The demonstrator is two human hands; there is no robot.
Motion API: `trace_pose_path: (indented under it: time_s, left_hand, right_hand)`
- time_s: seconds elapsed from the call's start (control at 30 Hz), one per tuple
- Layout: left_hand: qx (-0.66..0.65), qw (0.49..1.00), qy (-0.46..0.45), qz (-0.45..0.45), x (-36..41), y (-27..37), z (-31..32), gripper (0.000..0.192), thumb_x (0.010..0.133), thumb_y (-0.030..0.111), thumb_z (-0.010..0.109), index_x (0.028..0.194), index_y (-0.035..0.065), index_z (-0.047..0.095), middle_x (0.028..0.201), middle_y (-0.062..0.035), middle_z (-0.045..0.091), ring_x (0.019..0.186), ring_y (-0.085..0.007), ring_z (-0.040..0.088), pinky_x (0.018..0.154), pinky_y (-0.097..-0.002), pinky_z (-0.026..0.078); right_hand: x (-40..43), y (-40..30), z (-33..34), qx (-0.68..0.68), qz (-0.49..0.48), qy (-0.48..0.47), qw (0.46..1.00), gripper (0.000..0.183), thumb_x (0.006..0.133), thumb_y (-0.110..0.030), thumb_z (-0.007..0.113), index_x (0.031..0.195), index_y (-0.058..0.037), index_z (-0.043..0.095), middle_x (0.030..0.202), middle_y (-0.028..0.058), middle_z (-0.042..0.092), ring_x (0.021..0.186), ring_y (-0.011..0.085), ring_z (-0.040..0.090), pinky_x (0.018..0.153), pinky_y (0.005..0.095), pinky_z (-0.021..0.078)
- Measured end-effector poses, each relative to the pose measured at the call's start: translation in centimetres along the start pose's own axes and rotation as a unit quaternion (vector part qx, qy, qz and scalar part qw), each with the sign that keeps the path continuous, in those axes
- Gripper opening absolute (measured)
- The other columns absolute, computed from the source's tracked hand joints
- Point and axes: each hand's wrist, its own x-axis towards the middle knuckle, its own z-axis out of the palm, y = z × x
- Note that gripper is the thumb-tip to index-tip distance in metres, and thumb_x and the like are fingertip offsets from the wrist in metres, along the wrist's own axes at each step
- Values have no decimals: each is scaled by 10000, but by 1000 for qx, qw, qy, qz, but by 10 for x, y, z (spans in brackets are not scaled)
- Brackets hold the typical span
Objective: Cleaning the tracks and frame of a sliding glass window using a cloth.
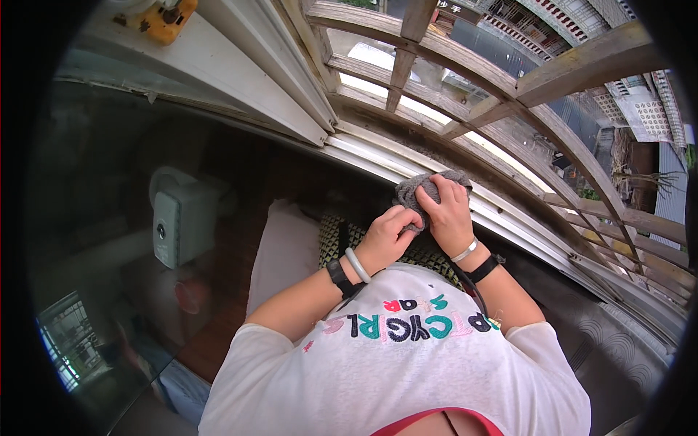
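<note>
A bunched grey cloth (422, 188) rests on the white window track (376, 158) in front of me. My right hand (450, 215) presses down on the cloth with its fingers spread over the top. The near end of the same cloth is pinched in my left hand (395, 231), just inside the sill. Light bangles and black bands circle both wrists. Part of the track lies hidden under the cloth and my right hand.
Beyond the track stands a weathered lattice (463, 114), with buildings and a street far below. A white sash frame (234, 71) juts in at upper left above a dark, reflective glass pane (109, 163). A patterned grey panel (611, 332) lies at right.
</note>
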Motion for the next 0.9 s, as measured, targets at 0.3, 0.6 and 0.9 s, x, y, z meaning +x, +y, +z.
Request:
trace_pose_path:
  time_s: [0.3, 0.6, 0.9]
  left_hand:
    - [10, 999, -48, -12, 6, 0, 5, 181, 735, -52, 568, 891, 34, 602, 820, -82, 551, 671, -199, 550, 574, -272, 437]
    - [-1, 994, -109, -6, 17, 14, 12, 185, 732, -46, 576, 890, 40, 616, 815, -71, 545, 650, -181, 540, 568, -263, 432]
    - [56, 973, -225, 7, 10, 8, 16, 188, 728, -35, 587, 882, 61, 639, 825, -101, 544, 712, -265, 580, 630, -320, 479]
  right_hand:
    - [-12, 12, -11, 115, 33, 19, 993, 353, 659, 39, 585, 997, -57, 613, 1091, 154, 548, 1003, 329, 522, 856, 400, 436]
    - [-27, 15, -21, 162, 83, 65, 981, 265, 613, 92, 580, 857, -4, 617, 992, 150, 571, 936, 332, 540, 810, 384, 464]
    - [-73, 3, -26, 146, 90, 72, 983, 235, 599, 91, 569, 812, -4, 602, 954, 149, 570, 903, 319, 554, 787, 380, 469]
